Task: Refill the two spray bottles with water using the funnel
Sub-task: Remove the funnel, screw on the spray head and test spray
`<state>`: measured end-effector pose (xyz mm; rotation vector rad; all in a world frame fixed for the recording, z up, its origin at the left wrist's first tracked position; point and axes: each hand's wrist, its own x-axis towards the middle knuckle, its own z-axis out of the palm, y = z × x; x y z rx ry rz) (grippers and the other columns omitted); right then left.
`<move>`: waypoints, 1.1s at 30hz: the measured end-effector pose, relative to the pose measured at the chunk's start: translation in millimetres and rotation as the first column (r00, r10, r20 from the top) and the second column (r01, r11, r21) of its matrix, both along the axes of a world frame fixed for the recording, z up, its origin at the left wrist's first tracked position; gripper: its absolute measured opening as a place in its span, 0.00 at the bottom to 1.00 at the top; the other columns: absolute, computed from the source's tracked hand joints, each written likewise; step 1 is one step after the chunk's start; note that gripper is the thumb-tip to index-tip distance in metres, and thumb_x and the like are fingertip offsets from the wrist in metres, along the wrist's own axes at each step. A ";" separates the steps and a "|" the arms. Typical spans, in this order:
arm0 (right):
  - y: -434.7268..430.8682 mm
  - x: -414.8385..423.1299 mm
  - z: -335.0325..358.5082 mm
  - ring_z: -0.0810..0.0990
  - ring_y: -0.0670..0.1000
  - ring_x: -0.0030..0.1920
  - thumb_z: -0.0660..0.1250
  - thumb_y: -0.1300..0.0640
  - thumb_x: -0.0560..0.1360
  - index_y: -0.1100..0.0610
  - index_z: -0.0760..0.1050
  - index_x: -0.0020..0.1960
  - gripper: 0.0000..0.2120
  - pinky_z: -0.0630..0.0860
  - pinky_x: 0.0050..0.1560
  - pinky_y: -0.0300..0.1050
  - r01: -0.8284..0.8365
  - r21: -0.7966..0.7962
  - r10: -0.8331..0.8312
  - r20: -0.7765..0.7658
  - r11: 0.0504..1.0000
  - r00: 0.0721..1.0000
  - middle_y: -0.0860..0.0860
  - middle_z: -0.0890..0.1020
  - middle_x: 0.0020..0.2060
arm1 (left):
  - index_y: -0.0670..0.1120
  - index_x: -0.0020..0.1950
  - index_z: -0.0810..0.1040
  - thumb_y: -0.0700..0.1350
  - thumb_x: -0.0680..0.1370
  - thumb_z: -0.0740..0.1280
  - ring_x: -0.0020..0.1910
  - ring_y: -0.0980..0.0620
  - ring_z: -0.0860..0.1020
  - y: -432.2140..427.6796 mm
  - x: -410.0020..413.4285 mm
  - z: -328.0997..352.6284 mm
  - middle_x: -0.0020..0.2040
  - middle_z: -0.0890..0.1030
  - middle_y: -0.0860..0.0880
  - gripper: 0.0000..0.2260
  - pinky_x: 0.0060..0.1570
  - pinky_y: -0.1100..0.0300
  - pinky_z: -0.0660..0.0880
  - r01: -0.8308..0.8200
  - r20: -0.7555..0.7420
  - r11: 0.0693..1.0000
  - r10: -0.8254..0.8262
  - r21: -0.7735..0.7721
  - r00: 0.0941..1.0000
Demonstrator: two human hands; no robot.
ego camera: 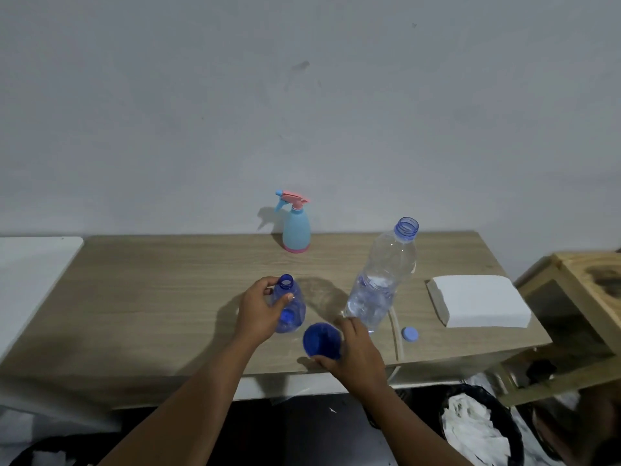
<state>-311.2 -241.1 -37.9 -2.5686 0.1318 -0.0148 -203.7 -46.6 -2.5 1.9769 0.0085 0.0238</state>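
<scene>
The dark blue translucent plastic spray bottle [296, 306] stands upright near the front middle of the light wooden table [168, 280], its neck open with no sprayer fitted, and your left hand [259, 309] grips it from the left, fingers curled behind the shoulder and thumb across the front. Just to its right and a little nearer you, your right hand [359, 351] holds the round blue plastic funnel [321, 339] by its rim, the wide mouth tilted toward the camera; the funnel is close beside the bottle but not over its neck. Behind your right hand stands the tall clear plastic water bottle [379, 284], uncapped and roughly half full, your fingertips close to its base. Its small light blue cap [410, 333] lies flat on the table to the right, near the front edge. Further right rests a white rectangular block [480, 299]. At the back of the table, by the wall, the second, pale blue spray bottle with a pink trigger head [295, 230] stands upright, well apart from both hands.
</scene>
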 end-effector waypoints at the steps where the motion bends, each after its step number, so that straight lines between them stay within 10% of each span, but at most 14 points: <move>1: -9.3 -7.0 -0.6 0.73 0.43 0.52 0.74 0.36 0.67 0.48 0.67 0.63 0.31 0.76 0.48 0.37 0.008 0.001 -0.008 0.010 1.000 1.000 0.43 0.70 0.56 | 0.47 0.55 0.80 0.41 0.71 0.76 0.50 0.52 0.79 -0.6 -0.7 -0.4 0.49 0.82 0.52 0.14 0.47 0.67 0.73 -0.003 -0.001 1.000 0.003 -0.009 1.000; 6: -66.4 -18.3 -7.0 0.75 0.46 0.46 0.70 0.54 0.74 0.51 0.71 0.53 0.10 0.75 0.42 0.43 0.202 0.064 -0.206 0.053 0.977 0.977 0.46 0.73 0.49 | 0.48 0.55 0.79 0.41 0.72 0.76 0.50 0.52 0.80 -7.8 -3.6 -0.9 0.49 0.82 0.52 0.13 0.47 0.68 0.71 0.008 -0.004 0.999 -0.008 -0.035 1.000; 14: -122.9 64.3 -5.2 0.80 0.61 0.50 0.65 0.59 0.76 0.62 0.78 0.53 0.09 0.74 0.46 0.49 0.449 0.207 -0.438 -0.100 0.869 0.893 0.60 0.81 0.49 | 0.50 0.54 0.79 0.39 0.72 0.75 0.49 0.57 0.78 -26.4 -12.8 5.0 0.48 0.82 0.55 0.13 0.47 0.72 0.70 0.035 0.010 0.999 -0.035 -0.033 0.999; 25: -136.3 112.8 -3.2 0.82 0.63 0.53 0.68 0.64 0.75 0.64 0.80 0.44 0.04 0.69 0.45 0.45 0.411 0.164 -0.361 -0.264 0.897 0.894 0.63 0.84 0.48 | 0.46 0.57 0.80 0.38 0.72 0.75 0.49 0.62 0.79 -24.0 -11.8 3.7 0.51 0.83 0.54 0.14 0.49 0.74 0.72 0.056 0.023 0.998 -0.057 0.012 0.998; 33: -161.8 129.9 58.9 0.73 0.49 0.37 0.68 0.57 0.78 0.61 0.80 0.45 0.08 0.73 0.43 0.48 0.406 0.594 -0.538 0.055 0.695 0.841 0.54 0.80 0.36 | 0.46 0.56 0.80 0.38 0.73 0.75 0.48 0.66 0.78 -25.8 -15.8 7.8 0.50 0.83 0.53 0.13 0.47 0.76 0.72 0.032 0.003 0.999 -0.032 -0.009 0.999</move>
